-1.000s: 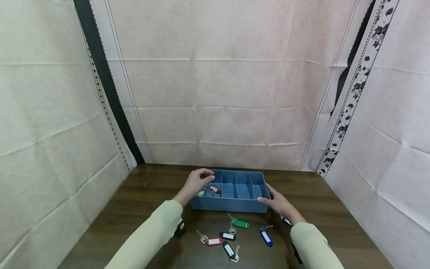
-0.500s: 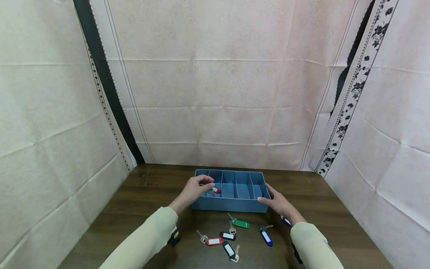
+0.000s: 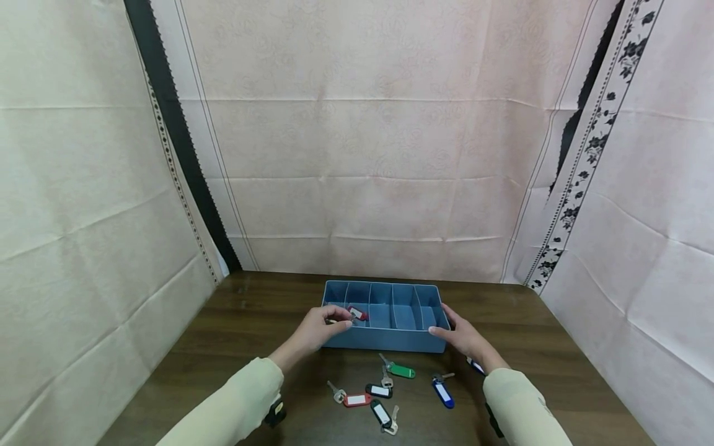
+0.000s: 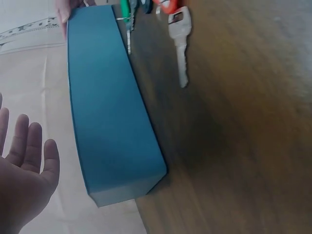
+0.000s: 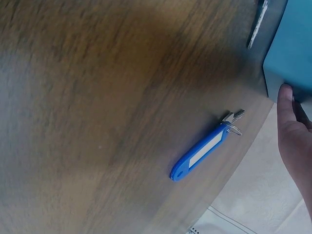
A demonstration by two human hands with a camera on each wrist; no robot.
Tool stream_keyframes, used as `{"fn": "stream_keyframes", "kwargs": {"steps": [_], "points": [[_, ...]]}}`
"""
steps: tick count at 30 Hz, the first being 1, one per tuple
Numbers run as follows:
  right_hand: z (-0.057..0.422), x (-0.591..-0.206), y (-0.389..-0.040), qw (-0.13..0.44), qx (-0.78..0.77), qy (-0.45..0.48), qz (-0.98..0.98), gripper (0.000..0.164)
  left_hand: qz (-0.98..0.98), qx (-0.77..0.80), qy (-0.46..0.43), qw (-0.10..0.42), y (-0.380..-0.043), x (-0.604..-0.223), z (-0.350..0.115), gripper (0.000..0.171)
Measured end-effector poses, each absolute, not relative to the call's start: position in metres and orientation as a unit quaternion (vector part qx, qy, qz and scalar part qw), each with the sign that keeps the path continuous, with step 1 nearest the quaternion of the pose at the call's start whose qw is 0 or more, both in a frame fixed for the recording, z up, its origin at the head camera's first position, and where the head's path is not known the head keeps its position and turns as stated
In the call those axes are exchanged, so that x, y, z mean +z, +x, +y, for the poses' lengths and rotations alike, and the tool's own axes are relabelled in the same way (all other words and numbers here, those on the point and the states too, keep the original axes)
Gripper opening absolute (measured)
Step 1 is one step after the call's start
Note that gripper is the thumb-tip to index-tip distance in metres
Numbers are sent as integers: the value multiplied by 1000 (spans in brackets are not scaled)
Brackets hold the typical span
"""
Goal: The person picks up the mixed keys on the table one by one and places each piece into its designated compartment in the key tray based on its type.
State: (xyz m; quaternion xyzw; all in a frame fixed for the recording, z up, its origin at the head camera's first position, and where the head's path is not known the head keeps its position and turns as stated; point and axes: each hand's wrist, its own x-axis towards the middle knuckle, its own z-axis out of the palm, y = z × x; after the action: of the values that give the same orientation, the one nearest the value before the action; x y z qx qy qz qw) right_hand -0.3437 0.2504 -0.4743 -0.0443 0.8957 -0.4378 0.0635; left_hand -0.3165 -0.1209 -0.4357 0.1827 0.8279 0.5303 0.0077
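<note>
A blue divided box [image 3: 385, 339] stands on the wooden table. My right hand [image 3: 465, 337] grips its right front corner, thumb on the front wall and fingers at the side. My left hand [image 3: 318, 328] hovers by the left front corner, fingers loosely bent; in the left wrist view that hand [image 4: 31, 165] shows spread fingers holding nothing. A key with a red tag [image 3: 357, 313] lies in a left-hand compartment. My left hand mostly hides the leftmost compartment.
In front of the box lie keys with a green tag [image 3: 401, 371], a red tag [image 3: 357, 401], dark tags [image 3: 380, 413] and a blue tag [image 3: 443, 393]. Another blue tag [image 3: 475, 365] is partly behind my right wrist. A cloth backdrop [image 3: 357, 186] surrounds the table.
My left hand has come down and back toward me, from above the box's left compartments to its left front corner. My right hand and the box have stayed put.
</note>
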Motion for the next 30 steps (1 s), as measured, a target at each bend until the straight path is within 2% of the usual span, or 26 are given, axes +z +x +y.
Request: {"fn": "stream_keyframes", "kwargs": {"steps": [9,30], "points": [[251,-476,-345,64,-437,-41,896,100,827,520,210,31,-302,-452,-130,28],[251,-474,-345,71,-444,-40,892,99,837,478,239,118,-282,-491,-139,19]]}}
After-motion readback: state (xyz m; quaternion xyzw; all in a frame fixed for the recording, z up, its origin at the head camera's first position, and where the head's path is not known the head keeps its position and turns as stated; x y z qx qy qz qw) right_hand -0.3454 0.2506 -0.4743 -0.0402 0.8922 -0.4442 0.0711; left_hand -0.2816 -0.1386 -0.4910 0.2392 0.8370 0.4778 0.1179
